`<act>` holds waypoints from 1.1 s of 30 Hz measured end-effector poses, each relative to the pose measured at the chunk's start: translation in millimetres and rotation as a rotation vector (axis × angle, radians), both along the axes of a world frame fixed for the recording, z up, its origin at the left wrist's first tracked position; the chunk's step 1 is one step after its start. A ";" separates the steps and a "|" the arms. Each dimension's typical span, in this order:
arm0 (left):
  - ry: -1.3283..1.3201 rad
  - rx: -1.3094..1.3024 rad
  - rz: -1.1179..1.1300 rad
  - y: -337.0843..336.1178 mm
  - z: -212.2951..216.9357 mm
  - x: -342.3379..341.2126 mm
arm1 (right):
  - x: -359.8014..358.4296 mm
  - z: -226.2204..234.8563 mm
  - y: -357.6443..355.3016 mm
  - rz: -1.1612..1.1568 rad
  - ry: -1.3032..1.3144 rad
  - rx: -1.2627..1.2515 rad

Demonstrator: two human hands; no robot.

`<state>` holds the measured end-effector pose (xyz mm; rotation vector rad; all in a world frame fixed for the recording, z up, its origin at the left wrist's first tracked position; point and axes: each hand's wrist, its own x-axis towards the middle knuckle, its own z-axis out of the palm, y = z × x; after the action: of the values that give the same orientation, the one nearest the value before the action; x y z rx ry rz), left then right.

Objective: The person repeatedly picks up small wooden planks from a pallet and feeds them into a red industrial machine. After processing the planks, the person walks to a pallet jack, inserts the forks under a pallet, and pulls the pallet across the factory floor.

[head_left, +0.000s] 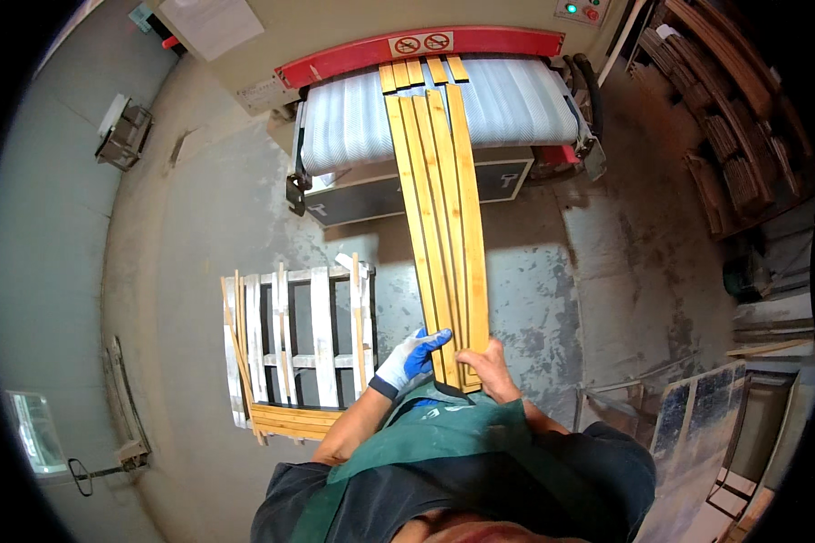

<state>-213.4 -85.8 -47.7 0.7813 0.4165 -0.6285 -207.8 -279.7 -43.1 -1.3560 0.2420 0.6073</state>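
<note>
Several long yellow wooden slats [439, 217] lie side by side, their far ends resting on the white ribbed conveyor belt [525, 109] of a machine with a red guard bar [353, 56]. My left hand [414, 358], in a blue and white glove, presses against the near ends of the slats from the left. My bare right hand [491, 362] grips the near ends from the right. More short slat ends [423, 71] sit further in on the belt under the red bar.
A white wooden pallet [321, 335] stands on the concrete floor at my left, with a few loose slats [285, 421] on it. Stacks of curved wood pieces [733, 136] fill the right side. A green apron [426, 434] covers my front.
</note>
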 end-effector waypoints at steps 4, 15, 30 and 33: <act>-0.163 0.406 0.073 5.5 20.9 16.4 | 24.5 -8.7 -13.9 0.030 -0.165 -0.171; -0.331 0.764 0.027 19.1 -7.5 38.9 | 65.8 5.9 0.2 -0.055 -0.109 -0.149; 0.084 -0.160 0.316 62.8 -56.8 85.5 | 136.5 2.1 -28.3 0.013 0.216 0.386; 0.076 -0.123 0.340 70.9 -67.1 95.6 | 153.4 -8.5 -33.3 -0.011 0.268 0.471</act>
<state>-117.9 -15.0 -114.8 0.5536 0.5606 -0.3623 -54.4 -313.0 -51.6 -0.8183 0.3003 0.7813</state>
